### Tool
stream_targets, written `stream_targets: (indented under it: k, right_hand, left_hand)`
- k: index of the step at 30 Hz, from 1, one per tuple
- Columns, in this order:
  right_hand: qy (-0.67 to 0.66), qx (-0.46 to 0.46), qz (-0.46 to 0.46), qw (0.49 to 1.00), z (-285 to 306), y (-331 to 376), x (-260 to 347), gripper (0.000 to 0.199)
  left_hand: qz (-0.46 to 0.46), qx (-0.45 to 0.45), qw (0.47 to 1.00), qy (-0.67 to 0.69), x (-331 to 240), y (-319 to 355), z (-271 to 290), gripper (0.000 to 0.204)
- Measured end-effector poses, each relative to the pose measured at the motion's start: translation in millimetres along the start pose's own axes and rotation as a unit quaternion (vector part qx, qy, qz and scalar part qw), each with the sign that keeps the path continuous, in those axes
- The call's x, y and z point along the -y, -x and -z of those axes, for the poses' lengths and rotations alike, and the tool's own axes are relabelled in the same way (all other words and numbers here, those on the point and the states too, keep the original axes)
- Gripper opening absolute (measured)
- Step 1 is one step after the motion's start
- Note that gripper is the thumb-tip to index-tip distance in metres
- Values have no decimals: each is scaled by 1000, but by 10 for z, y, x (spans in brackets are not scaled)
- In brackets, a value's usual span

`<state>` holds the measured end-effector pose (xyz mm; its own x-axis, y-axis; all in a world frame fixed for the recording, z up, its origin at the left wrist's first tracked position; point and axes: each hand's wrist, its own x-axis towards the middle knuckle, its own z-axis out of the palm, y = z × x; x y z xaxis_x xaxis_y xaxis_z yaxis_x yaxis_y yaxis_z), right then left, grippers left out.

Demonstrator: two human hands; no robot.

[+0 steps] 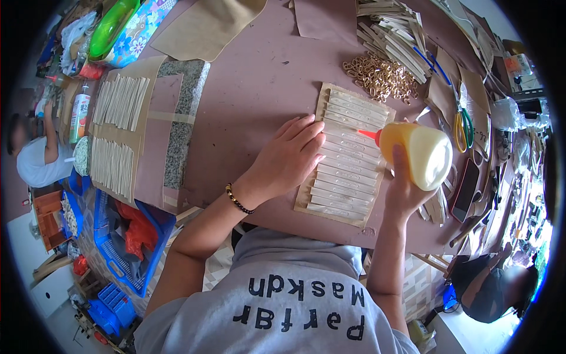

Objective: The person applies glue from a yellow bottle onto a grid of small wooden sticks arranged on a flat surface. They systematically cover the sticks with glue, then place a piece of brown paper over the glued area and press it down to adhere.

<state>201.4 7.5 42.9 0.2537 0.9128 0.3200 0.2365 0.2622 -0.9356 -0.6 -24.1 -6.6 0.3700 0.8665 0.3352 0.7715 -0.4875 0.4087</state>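
Note:
My right hand [403, 187] is wrapped round a squeeze bottle [425, 154] of yellowish liquid, which lies tilted nearly on its side. Its red nozzle [368, 135] points left, at the strips just below it. Pale narrow strips [343, 179] lie in a row across a tan sheet [330, 216], with glossy, clear-looking marks along them. Flat against the sheet's left edge rests my left hand [288, 154], fingers stretched out and holding nothing. Whether the nozzle tip touches a strip, I cannot tell.
Gold-coloured metal links [383, 78] lie heaped beyond the sheet, beside loose strips [394, 35]. Scissors [463, 127] and a phone [466, 189] are at right. Two groups of strips [121, 101] lie on a board at left. One person [44, 156] is at far left, another [495, 289] at lower right.

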Motion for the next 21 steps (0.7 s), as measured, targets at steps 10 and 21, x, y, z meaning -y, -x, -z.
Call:
stream_targets:
  k: [10,21]
  right_hand:
    - [29,-25,2,999,192,-24,-131,50]
    - [-31,-22,0,999,202,-35,-201,49]
  left_hand:
    - [0,5,1000,2,0,-1,0,32]
    - [1,6,1000,0,-15,-19,12,30]
